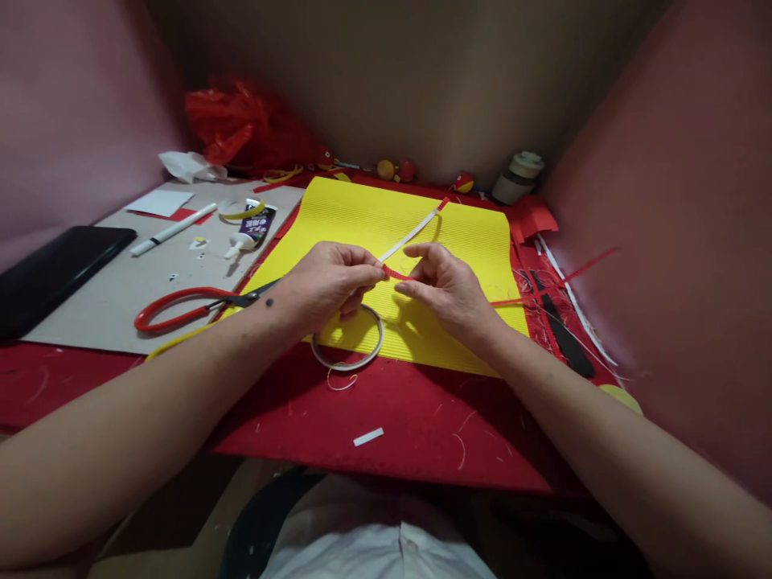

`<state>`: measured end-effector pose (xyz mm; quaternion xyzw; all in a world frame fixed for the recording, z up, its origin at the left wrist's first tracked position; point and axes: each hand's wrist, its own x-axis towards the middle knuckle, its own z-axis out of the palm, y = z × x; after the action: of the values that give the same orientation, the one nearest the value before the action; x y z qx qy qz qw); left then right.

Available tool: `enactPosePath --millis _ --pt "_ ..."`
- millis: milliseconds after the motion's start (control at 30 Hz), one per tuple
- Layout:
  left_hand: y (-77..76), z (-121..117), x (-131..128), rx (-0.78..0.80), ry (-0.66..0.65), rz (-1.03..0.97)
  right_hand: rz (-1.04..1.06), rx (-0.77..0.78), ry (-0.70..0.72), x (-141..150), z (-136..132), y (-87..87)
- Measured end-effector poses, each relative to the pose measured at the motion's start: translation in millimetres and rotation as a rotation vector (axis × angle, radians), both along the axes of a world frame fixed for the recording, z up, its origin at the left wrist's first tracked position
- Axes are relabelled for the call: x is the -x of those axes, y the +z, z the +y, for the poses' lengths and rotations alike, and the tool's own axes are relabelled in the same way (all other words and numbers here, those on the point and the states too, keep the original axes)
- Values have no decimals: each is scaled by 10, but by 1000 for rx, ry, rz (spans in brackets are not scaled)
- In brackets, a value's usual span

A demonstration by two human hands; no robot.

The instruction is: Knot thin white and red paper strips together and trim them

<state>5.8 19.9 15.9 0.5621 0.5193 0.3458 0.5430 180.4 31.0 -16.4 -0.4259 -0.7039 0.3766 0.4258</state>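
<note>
Strip (395, 273), ribbed red, long axis crosswise, white length (412, 234) angling away rightward to red tip (444, 204); left hand (331, 281) pinching it, right hand (443, 283) half-curled, can't tell if gripping.

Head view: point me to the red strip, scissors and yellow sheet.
Red strip (397, 273): head view, ribbed stretch between the two hands.
Scissors (246, 300): head view, dark metal by the pivot.
Yellow sheet (474, 251): head view, bare ribbed surface.

Both bare forearms (162, 402) angle inward from the lower corners. The left grip (334, 277) pinches thumb (367, 276) to fingers; the right grip (445, 280) curls beside it, index finger (417, 250) raised off its thumb.
</note>
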Motion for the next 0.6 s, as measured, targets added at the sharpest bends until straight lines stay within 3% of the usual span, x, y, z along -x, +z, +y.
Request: enactPosePath --millis 367,600 --pt "2 57 46 -32 12 72 9 14 -83 -105 -124 155" --pt "6 58 55 45 -47 76 -137 83 -9 -145 -68 307"
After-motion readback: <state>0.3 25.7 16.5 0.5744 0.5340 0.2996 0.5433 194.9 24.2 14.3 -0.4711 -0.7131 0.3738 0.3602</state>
